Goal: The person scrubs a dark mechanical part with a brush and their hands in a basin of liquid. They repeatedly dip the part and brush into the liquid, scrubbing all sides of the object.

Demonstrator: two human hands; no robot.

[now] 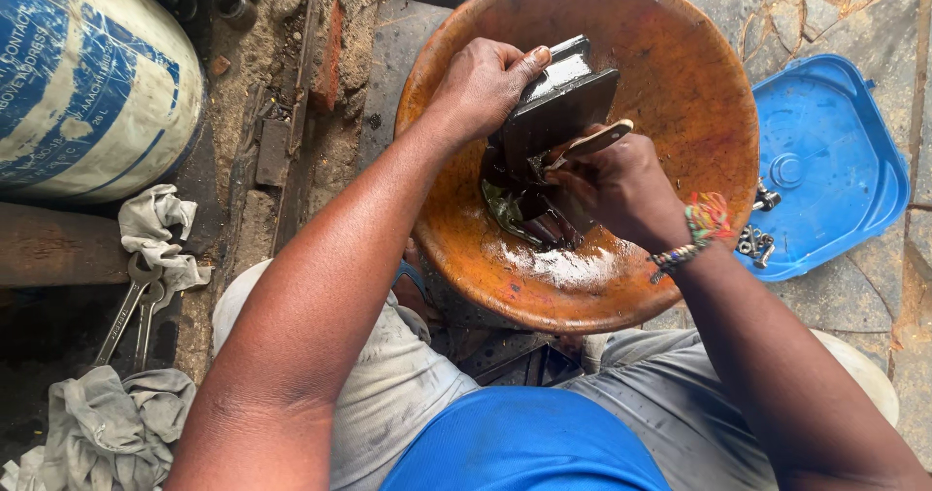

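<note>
Under both hands, head view: rusty orange metal basin [670,54] with a shallow pool of wet liquid at its near side, probably there to catch runoff. Left hand [482,88] clamped over top edge of dark metal block part [558,112], fingers curled shut on it, thumb along upper rim; likely steadying it. Part stood on its lower end in the liquid, tilted, long axis running from near-left low to far-right high, upper end pointing away from the body. Right hand [616,190] closed around a pale-handled tool [594,141], handle sticking out up-right; working end hidden between hand and part, so cannot tell what kind. Beaded bracelet [694,234] on right wrist. Right of right hand: blue plastic lid [835,151] on the stone floor, holding loose bolts [757,238], kept within reach. Left of left arm: two spanners [131,311] and grey rags [155,224] on the ground, blue-white drum [87,73] beyond.
</note>
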